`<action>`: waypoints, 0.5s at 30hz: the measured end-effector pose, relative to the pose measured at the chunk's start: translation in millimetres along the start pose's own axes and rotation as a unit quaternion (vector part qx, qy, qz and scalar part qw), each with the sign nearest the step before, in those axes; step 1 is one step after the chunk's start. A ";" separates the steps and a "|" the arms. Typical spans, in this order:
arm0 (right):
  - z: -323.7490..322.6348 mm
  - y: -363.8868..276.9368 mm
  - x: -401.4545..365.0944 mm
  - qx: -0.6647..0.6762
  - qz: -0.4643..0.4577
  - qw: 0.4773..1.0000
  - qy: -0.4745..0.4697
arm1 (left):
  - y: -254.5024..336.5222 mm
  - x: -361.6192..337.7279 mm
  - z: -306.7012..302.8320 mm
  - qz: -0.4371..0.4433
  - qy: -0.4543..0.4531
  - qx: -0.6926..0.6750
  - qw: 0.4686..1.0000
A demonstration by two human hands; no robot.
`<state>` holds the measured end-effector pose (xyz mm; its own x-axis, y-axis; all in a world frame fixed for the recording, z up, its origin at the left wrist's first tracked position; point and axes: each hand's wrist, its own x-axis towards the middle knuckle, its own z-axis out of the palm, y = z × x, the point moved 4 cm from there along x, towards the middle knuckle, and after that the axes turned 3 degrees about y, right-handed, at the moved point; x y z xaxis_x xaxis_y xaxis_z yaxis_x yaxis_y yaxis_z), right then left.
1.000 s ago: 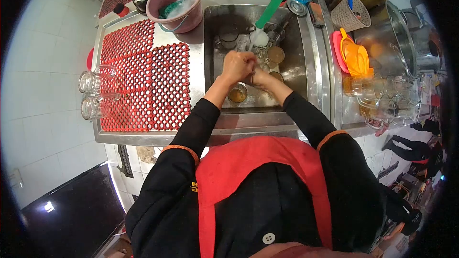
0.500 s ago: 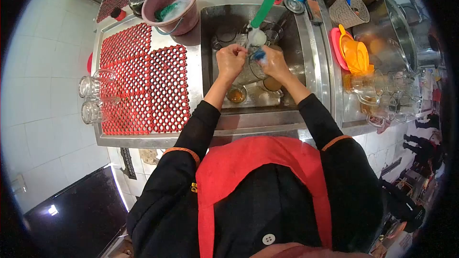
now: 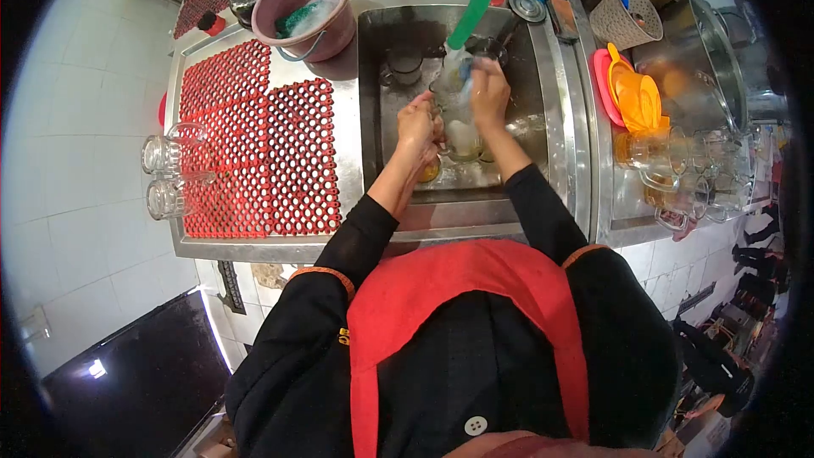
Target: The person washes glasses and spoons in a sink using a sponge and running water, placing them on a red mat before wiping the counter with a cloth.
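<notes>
Glassware (image 3: 405, 66) in the sink (image 3: 373, 131) could chip if knocked — right hand (image 3: 490, 97) grips something blue (image 3: 465, 72), left hand (image 3: 415, 125) grip unclear.

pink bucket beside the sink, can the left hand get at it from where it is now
Probably yes: the pink bucket stands open-topped just left of the sink, and nothing seems to block the left hand. Whether that hand must first put something down is hard to tell.
</notes>
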<state>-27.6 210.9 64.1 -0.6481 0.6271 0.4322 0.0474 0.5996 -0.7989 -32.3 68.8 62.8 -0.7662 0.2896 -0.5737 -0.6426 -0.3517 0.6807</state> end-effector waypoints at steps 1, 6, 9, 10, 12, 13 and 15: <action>9.7 30.4 5.8 0.061 0.143 0.988 -0.021 | 0.6 2.3 -1.5 -0.018 -0.036 -0.008 0.999; 32.1 44.7 -1.0 0.480 0.459 0.690 -0.289 | 12.2 22.2 -9.0 0.007 -0.094 0.002 0.996; 39.1 77.6 -43.3 0.349 0.507 0.723 -0.314 | 36.9 25.9 -7.1 0.056 -0.028 0.054 0.997; 36.9 72.9 -49.8 0.348 0.509 0.721 -0.317 | 41.6 30.0 -12.2 0.072 0.011 0.084 0.994; 35.0 68.9 -60.6 0.234 0.493 0.736 -0.399 | 39.7 43.1 -26.5 0.083 0.048 0.087 0.992; 37.4 72.8 -62.2 0.234 0.497 0.733 -0.401 | 38.1 48.9 -33.9 0.085 0.055 0.102 0.990; 37.5 92.3 -60.3 0.056 0.475 0.779 -0.405 | 28.4 57.3 -44.9 0.081 0.065 0.119 0.987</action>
<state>-12.7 209.8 -51.4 -0.6298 0.2146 -0.7465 0.7614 -0.0196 -0.6480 -94.3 35.5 28.9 -0.8619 0.1242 -0.4916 -0.5063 -0.1597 0.8474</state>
